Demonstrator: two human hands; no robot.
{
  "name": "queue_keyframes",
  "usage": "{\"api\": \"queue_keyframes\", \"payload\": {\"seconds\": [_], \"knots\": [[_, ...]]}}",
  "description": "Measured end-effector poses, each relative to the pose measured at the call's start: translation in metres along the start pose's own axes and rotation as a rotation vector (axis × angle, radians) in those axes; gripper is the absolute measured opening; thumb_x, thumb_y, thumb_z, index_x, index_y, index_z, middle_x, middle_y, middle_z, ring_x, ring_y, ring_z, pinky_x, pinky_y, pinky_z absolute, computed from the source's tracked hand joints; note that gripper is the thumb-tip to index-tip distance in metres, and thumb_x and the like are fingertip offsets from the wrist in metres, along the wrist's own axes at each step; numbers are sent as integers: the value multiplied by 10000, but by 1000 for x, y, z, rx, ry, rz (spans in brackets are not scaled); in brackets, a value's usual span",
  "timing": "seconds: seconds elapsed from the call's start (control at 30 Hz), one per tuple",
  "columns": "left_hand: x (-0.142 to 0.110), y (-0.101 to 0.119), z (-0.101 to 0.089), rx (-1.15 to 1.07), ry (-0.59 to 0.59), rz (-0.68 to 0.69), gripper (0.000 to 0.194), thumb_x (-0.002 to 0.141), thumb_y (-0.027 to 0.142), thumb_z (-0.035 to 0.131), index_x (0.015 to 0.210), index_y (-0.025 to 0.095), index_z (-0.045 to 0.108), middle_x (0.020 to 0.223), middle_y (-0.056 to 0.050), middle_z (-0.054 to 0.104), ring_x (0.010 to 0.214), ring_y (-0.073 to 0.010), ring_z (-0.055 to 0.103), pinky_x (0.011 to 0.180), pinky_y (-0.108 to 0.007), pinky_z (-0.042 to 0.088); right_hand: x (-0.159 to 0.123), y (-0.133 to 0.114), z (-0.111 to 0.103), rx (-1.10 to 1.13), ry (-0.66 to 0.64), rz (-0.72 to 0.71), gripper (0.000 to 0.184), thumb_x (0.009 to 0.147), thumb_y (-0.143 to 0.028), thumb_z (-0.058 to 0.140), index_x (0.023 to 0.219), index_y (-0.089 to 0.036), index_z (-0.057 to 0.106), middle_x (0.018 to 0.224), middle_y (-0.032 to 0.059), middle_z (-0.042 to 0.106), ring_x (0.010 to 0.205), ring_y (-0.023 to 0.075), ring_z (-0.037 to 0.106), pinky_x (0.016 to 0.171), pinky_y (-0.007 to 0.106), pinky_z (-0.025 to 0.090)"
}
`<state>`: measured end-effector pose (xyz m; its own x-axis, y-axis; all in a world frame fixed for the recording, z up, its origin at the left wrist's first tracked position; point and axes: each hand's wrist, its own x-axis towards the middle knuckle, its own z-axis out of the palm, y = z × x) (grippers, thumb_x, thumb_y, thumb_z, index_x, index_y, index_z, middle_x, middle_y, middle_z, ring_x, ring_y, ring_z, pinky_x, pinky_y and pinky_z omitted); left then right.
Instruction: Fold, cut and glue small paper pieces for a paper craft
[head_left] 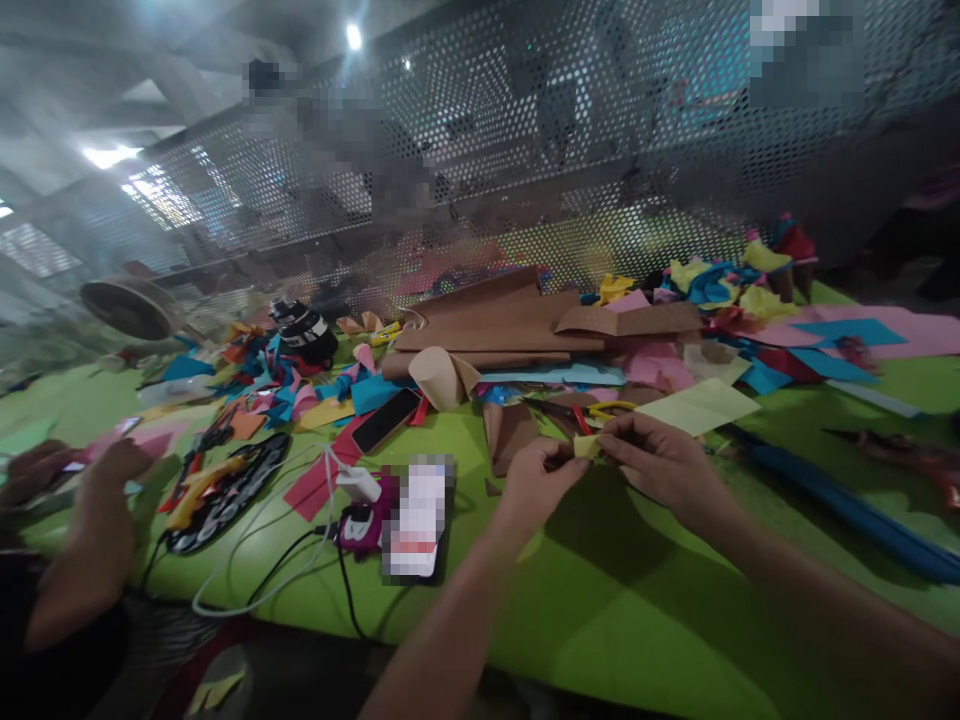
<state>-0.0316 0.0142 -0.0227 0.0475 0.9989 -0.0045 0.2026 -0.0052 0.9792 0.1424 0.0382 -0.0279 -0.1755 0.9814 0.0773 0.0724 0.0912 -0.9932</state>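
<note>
The left hand point(544, 480) and right hand point(660, 460) pinch a small yellow paper piece point(586, 447), grip closed, above the counter point(600, 590). Nearby, a brown paper cone point(511, 436) has blue material point(498, 395) at its mouth.

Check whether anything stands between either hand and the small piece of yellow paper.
Nothing visible does. The left hand and right hand pinch the small yellow paper directly between them. The yellow-handled tool and the pale yellow sheet lie just beyond the hands, not in between.
</note>
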Motion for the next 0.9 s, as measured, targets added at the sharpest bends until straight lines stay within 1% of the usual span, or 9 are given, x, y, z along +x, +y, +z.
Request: {"api": "queue_keyframes", "payload": {"seconds": [0.17,0.3,0.4,0.47,0.57,0.63,0.7,0.77,0.9], "knots": [[0,0,1,-57,-19,-27,193,744,352,715,775,164,686,705,-20,640,691,-158,545,672,-268,419,-2,-4,0,-53,-16,-47,478,734,-669,725,803,-197,685,698,29,639,628,166,567,566,289,443],[1,-1,0,0,-40,-10,162,734,318,723,738,168,665,690,-10,624,671,-149,528,654,-262,401,-2,-6,1,-66,19,-77,480,712,-664,745,834,-201,706,761,51,687,687,191,614,638,320,490],[1,-1,0,-19,-54,-23,143,712,268,734,783,168,662,700,-3,619,673,-143,528,645,-252,395,-4,-8,3,-93,24,-94,469,708,-669,740,803,-211,701,758,53,696,715,208,636,673,338,512],[1,1,0,-61,-67,-42,158,691,235,736,812,168,660,696,4,611,670,-135,526,640,-244,389,-5,-8,4,-115,31,-105,445,722,-650,736,806,-214,699,762,49,699,725,210,644,686,340,520],[1,4,-1,-151,-64,-77,175,666,225,742,799,170,642,698,8,613,673,-130,540,659,-246,398,-4,-6,2,-131,29,-127,389,787,-591,702,898,-218,704,819,53,714,760,214,661,699,338,526],[1,6,-2,-239,-13,-112,186,663,246,746,778,176,618,695,14,610,671,-128,549,669,-248,409,1,-6,-4,-133,58,-156,355,828,-550,667,976,-229,693,908,65,727,818,221,674,725,342,529],[1,9,-4,-323,63,-136,191,674,275,743,761,182,600,696,20,604,671,-124,553,678,-248,421,8,-7,-14,-157,120,-187,336,827,-525,660,1005,-241,681,951,69,732,855,228,679,748,350,531],[1,11,-5,-380,117,-142,183,698,299,728,754,181,599,712,18,606,683,-121,561,698,-251,436,17,-7,-26,-236,150,-185,315,802,-501,668,987,-247,685,895,59,735,809,231,679,722,356,531],[0,13,-7,-424,135,-146,182,719,317,716,766,174,614,725,15,619,685,-113,575,718,-255,452,29,-2,-45,-432,110,-156,232,792,-433,655,917,-245,705,844,50,746,730,236,678,661,359,509]]}}
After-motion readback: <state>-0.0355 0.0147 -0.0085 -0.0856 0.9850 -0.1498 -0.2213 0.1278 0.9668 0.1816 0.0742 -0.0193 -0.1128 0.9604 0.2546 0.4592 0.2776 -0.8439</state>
